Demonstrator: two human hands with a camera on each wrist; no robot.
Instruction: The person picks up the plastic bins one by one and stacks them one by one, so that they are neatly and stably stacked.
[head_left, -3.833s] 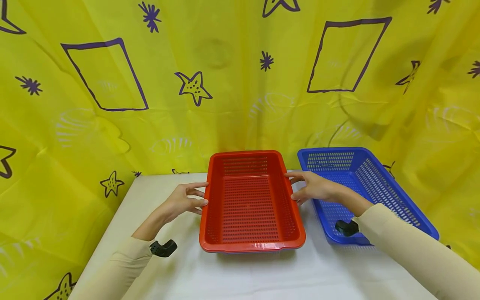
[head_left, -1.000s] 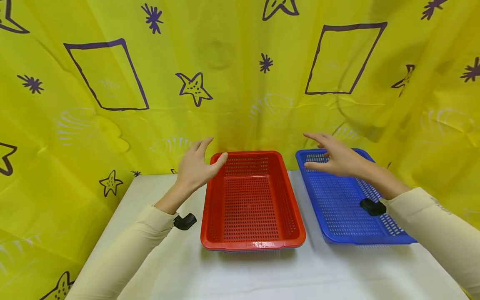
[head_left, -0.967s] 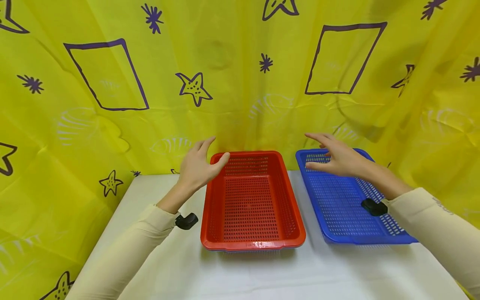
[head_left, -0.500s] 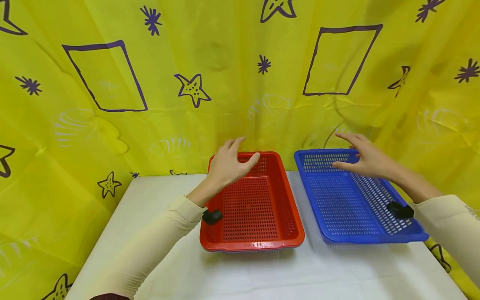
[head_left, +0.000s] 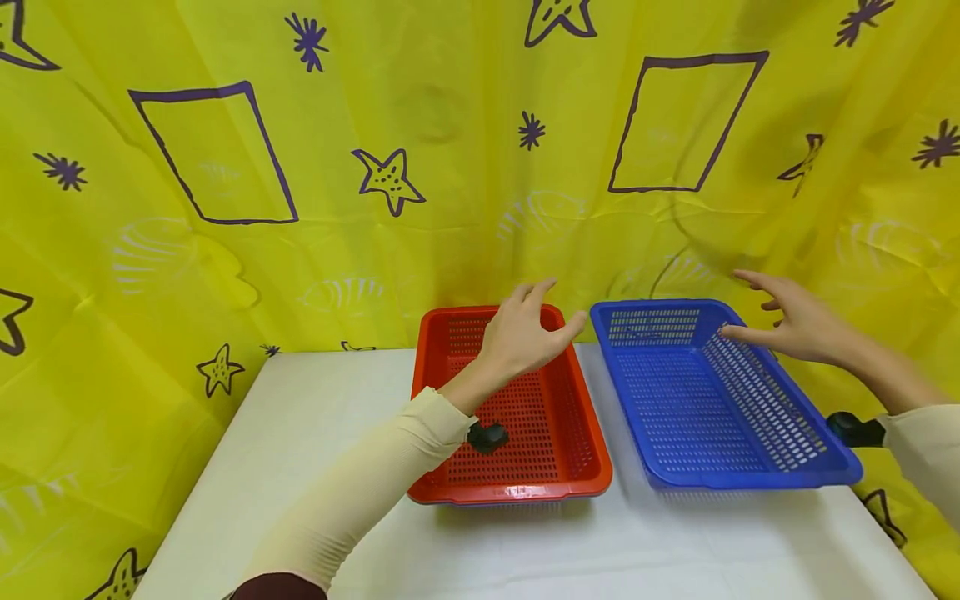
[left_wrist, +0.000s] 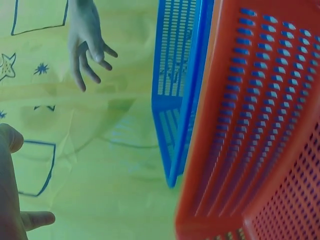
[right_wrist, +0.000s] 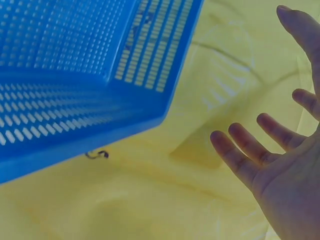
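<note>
A red perforated plastic basket (head_left: pixel 510 492) stands on the table in the head view, with nothing seen inside it. My left hand (head_left: pixel 519 333) hovers above its far half, fingers spread and holding nothing. To the right lies a larger blue perforated basket (head_left: pixel 675 400), its visible inside bare. Over its right rim, my right hand (head_left: pixel 802 321) hangs in the air with fingers apart and nothing in them. In the right wrist view the right hand (right_wrist: pixel 285 160) is clearly separate from the blue basket (right_wrist: pixel 145 110). The left wrist view shows the red basket (left_wrist: pixel 220 125) below the left hand.
A white-covered table (head_left: pixel 315 433) carries both baskets, with a narrow gap between them. Behind and at both sides hangs a yellow curtain (head_left: pixel 450 100) printed with purple stars and frames. Black wrist devices (head_left: pixel 487 437) sit on both forearms.
Earlier both hands touched the red basket's sides. They have since let go, risen, and moved rightward, the left over the red basket, the right across the blue one. The baskets stay about where they were.
</note>
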